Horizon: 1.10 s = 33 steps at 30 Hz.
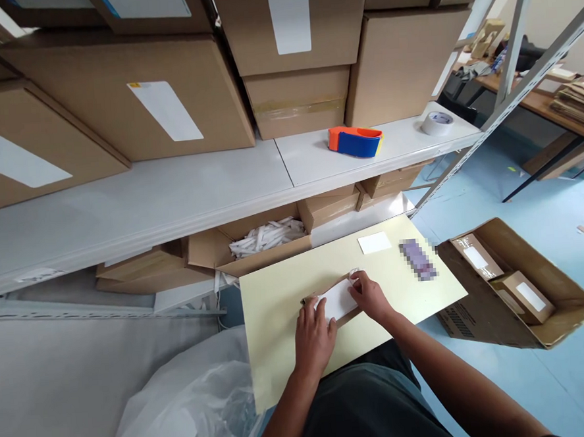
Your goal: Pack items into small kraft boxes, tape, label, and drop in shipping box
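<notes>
Touching white sheet point(340, 300) at opposite edges | left grip point(315, 336), right grip point(371, 297): closure unclear | tabletop point(273, 325) room either side

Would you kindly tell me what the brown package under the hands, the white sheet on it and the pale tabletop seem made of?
Brown package: probably matte cardboard, from its plain, dull tan surface.
White sheet: likely smooth paper, being flat and evenly white, though plastic is possible.
Pale tabletop: perhaps laminate or painted board, since it looks flat, smooth and grainless.
</notes>
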Available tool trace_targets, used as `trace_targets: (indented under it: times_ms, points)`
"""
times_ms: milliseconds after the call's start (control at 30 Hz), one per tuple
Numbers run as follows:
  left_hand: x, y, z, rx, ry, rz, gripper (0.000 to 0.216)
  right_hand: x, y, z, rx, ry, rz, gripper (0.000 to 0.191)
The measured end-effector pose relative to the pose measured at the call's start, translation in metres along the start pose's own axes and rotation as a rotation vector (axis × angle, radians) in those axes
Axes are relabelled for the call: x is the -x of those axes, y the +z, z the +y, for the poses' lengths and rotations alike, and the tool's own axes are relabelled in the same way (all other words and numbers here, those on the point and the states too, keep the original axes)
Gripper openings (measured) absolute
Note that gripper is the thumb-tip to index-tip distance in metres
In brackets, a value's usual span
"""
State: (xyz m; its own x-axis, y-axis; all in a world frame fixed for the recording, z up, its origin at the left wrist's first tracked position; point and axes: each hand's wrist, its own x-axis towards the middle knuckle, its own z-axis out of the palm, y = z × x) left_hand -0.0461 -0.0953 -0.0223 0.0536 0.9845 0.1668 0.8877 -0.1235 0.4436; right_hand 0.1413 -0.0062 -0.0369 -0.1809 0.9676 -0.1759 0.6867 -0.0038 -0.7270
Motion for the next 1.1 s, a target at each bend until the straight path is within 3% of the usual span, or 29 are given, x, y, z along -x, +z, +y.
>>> trace_targets:
  times_ms: [100,200,333,433,600,767,967,1100]
  points:
    - [-0.005,0.011,-0.005,-0.023,0.050,-0.026,0.048,0.001,-0.006,0.000,0.099,0.002,-0.005,0.029]
    - [-0.004,0.023,-0.012,-0.055,0.109,-0.073,0.049,0.006,-0.010,-0.003,0.321,-0.031,0.072,0.028]
    - [0.003,0.033,-0.024,-0.114,0.187,-0.107,0.055,0.022,-0.001,-0.003,0.438,-0.440,0.045,0.033]
    - [0.006,0.035,-0.032,-0.135,0.231,-0.124,0.060,0.034,0.013,0.004,0.500,-0.674,-0.058,0.056]
    - [0.006,0.034,-0.028,-0.163,0.240,-0.120,0.063,0.046,0.020,0.021,0.590,-0.514,0.021,0.079]
    - [0.016,0.033,-0.021,-0.172,0.367,-0.198,0.068,0.049,0.014,0.032,0.582,-0.675,-0.112,0.084]
    - [0.033,0.027,-0.037,-0.243,0.334,-0.166,0.062,0.044,0.004,0.029,0.625,-0.544,-0.066,0.079]
    - [0.037,0.032,-0.036,-0.228,0.403,-0.177,0.062,0.054,0.018,0.018,0.588,-0.701,-0.190,0.082]
